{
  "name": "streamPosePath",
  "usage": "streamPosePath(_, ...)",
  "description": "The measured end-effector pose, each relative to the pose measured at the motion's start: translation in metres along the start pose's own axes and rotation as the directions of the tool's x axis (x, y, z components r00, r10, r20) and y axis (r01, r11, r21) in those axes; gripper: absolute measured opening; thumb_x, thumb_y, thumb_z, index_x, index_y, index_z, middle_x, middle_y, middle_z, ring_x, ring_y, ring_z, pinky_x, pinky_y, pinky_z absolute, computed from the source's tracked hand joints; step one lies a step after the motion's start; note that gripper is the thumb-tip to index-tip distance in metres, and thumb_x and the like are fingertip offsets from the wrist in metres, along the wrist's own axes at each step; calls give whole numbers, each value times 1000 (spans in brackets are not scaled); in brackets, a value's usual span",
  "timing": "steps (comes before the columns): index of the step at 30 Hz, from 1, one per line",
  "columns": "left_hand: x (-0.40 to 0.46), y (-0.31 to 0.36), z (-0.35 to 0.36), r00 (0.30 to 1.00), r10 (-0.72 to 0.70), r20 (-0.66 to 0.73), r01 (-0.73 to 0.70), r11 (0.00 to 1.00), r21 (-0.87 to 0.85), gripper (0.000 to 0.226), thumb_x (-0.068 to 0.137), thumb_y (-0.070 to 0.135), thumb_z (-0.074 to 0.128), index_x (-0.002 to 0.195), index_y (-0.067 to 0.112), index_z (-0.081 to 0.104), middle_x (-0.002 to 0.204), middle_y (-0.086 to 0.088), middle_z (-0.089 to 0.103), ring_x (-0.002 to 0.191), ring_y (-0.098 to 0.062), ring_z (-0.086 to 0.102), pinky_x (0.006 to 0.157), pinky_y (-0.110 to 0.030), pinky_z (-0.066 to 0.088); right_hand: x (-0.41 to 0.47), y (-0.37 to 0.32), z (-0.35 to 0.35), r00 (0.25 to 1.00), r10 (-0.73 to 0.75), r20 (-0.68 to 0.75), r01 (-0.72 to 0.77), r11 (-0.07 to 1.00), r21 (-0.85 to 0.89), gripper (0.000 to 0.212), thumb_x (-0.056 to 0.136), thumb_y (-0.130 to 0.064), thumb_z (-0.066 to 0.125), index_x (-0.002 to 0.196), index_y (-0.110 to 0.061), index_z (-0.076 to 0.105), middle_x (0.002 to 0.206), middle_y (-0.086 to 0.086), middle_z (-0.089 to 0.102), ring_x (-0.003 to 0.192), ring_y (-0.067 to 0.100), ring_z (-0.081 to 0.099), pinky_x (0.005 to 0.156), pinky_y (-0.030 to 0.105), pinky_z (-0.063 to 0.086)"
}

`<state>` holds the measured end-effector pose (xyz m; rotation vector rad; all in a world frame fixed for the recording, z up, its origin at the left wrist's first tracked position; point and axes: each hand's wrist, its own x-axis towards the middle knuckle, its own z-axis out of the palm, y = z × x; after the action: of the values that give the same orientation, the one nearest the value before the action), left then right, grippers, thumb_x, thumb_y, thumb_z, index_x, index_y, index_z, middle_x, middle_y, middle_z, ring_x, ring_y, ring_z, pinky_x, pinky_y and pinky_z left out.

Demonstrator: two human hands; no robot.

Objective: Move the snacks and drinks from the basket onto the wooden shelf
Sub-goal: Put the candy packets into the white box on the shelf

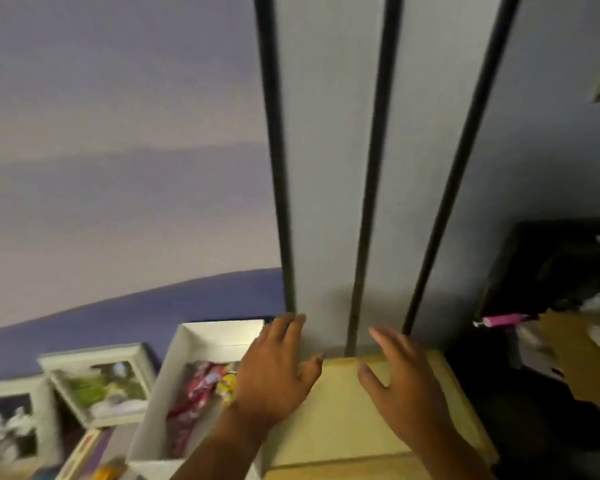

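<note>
A white basket [184, 344] stands at the lower middle, left of a light wooden shelf top [347, 427]. Red and yellow snack packets [201, 386] lie inside the basket. My left hand [274, 372] hovers with fingers spread over the basket's right edge and the shelf's left corner, holding nothing. Over the shelf top my right hand [402, 379] is spread open too, also empty. The picture is blurred by motion.
Two white picture frames [97, 382] lean against the purple wall at the lower left. Three black vertical rails [371, 188] run up the pale panel behind the shelf. A dark cabinet [551, 271] with clutter and a pink object [503, 320] stands at the right.
</note>
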<state>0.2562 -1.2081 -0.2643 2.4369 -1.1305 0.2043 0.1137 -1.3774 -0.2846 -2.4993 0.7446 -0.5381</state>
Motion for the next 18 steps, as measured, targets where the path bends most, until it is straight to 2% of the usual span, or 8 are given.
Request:
streamPosePath(3,-22,-70,-42,992,-116,-57,118,992,42,64,89,63,40,138,22,48,139,-1,54,126,-24,52,100,-36,48,16,-75,40,992,-116,55,113,992,55,65,85,-65,51,143,-36,46,149,-10,44,135,13,42,105,34,45)
streamPosePath(5,-36,-107,-56,976,-215,-43,217,974,58,68,88,64,37,141,22,45,143,-1,50,130,-23,48,102,-36,46,22,-109,64,981,-170,96,162,983,84,68,84,-67,48,144,-35,45,150,-11,43,136,11,41,107,31,43)
streamPosePath(8,-55,-154,-63,949,-316,4,314,945,95,73,88,69,25,145,25,36,147,2,40,132,-19,43,102,-33,46,25,-144,103,960,-201,197,179,976,125,66,86,-57,60,146,-35,43,154,-13,36,140,9,36,109,28,39)
streamPosePath(10,-59,-182,-56,926,-376,43,370,924,99,69,90,68,31,145,26,33,145,4,38,128,-17,44,97,-32,50,34,-157,134,938,-214,273,179,973,149,64,88,-49,65,145,-32,44,155,-11,36,142,10,34,110,28,37)
streamPosePath(13,-62,-194,-43,898,-419,133,409,908,94,65,90,64,46,141,29,30,140,6,37,121,-14,47,91,-31,54,39,-161,162,910,-183,371,141,980,137,65,88,-43,67,146,-28,42,155,-7,35,141,13,36,111,27,36)
streamPosePath(18,-45,-215,3,863,-438,254,425,899,106,68,89,61,47,145,28,28,143,4,37,124,-15,46,96,-29,50,60,-162,212,834,-89,544,67,996,59,80,87,-48,66,153,-27,25,159,-3,23,142,20,33,109,31,41)
